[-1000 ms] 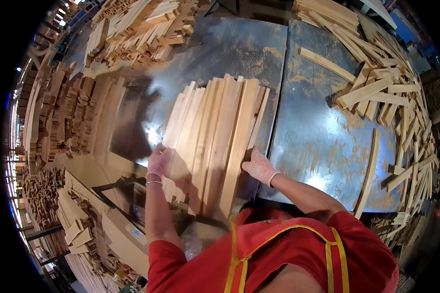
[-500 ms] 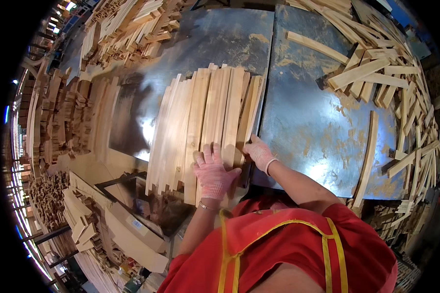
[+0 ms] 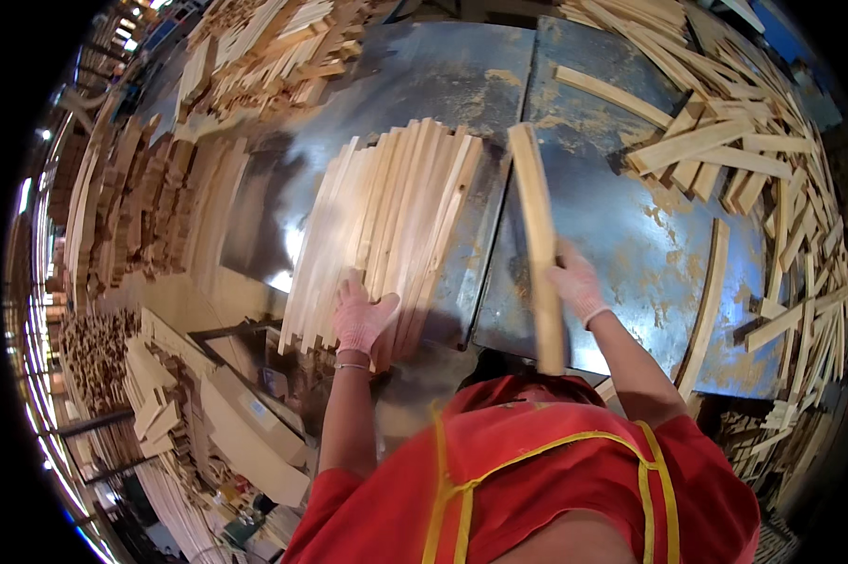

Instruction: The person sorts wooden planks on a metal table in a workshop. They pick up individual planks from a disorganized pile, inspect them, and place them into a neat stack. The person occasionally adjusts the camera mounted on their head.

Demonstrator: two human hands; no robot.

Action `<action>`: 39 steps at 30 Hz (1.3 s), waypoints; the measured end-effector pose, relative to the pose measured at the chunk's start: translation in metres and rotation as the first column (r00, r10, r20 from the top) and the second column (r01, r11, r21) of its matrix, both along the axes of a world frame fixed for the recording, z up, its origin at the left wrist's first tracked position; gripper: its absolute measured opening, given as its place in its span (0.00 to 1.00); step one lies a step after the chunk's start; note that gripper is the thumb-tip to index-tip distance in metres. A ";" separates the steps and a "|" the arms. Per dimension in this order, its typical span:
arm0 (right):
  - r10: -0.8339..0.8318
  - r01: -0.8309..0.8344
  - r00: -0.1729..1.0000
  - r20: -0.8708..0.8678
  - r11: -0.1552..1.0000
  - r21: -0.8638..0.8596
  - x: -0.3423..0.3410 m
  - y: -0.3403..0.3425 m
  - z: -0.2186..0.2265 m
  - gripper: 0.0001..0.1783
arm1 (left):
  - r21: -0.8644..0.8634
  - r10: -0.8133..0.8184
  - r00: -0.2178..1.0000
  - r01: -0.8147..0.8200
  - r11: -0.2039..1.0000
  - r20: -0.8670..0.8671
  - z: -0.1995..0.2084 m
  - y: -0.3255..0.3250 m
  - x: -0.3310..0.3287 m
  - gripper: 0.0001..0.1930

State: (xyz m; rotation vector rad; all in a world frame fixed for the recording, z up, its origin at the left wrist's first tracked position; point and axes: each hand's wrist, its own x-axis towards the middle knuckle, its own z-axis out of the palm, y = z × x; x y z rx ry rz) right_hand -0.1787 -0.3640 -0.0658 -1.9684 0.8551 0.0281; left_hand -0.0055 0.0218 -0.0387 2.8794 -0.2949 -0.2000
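Head view: left hand (image 3: 363,318) spread flat, palm down on near ends of slat row (image 3: 386,230), which lies side by side on metal table (image 3: 631,235). Right hand (image 3: 574,282) closed around single slat (image 3: 540,249), pinching it near mid-length, slat clear of row's right edge and raised, far end pointing away, near end toward red apron (image 3: 537,470). Loose slats (image 3: 753,141) heaped at right, well apart; more stacks (image 3: 255,47) at far left.

To handle well, judged from this: keep left palm pressing evenly so row does not fan or slide toward table edge. Hold single slat nearer its balance point to stop near end dipping. Keep it parallel to row, lower it flat, not edge-first, to avoid knocking the outer slat. Watch for splinters despite gloves; keep fingers off seam between table plates.
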 end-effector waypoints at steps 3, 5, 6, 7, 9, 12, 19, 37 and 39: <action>0.007 -0.074 0.982 -0.190 0.936 -0.345 -0.025 0.005 0.020 0.45 | 0.083 0.074 0.981 -0.060 0.995 -0.179 0.025 -0.014 -0.004 0.51; 0.019 -0.131 0.976 -0.218 0.848 -0.513 -0.045 0.012 -0.006 0.47 | 0.136 0.047 0.990 -0.029 0.990 -0.130 0.046 -0.029 -0.010 0.48; 0.022 -0.162 0.971 -0.237 0.790 -0.592 -0.047 0.016 -0.007 0.49 | 0.181 0.046 0.991 -0.023 0.983 -0.126 0.059 -0.038 -0.017 0.47; -0.040 -0.120 0.965 -0.260 0.813 -0.570 -0.044 0.016 -0.010 0.48 | 0.227 0.044 0.991 -0.015 0.974 -0.123 0.064 -0.043 -0.021 0.47; -0.158 -0.031 0.937 -0.311 0.851 -0.524 -0.033 0.023 -0.011 0.47 | 0.134 0.010 0.996 0.002 0.991 -0.089 0.039 -0.037 -0.025 0.50; -0.240 0.156 0.945 -0.221 0.927 -0.341 -0.024 0.012 0.001 0.45 | -0.040 -0.021 0.997 0.018 0.999 -0.078 0.029 -0.030 -0.019 0.51; 0.515 -0.316 0.843 0.151 0.703 -0.637 -0.015 0.059 0.094 0.28 | 0.186 -0.533 0.732 0.506 0.842 0.425 0.112 -0.040 -0.031 0.46; 0.176 -0.117 0.971 -0.162 0.941 0.318 0.132 0.147 -0.007 0.49 | 0.176 0.193 0.977 -0.206 0.963 0.087 0.014 0.078 0.060 0.41; 0.148 -0.082 0.976 -0.162 0.932 0.353 0.136 0.145 -0.008 0.46 | 0.162 0.127 0.978 -0.153 0.975 0.164 0.021 0.075 0.060 0.42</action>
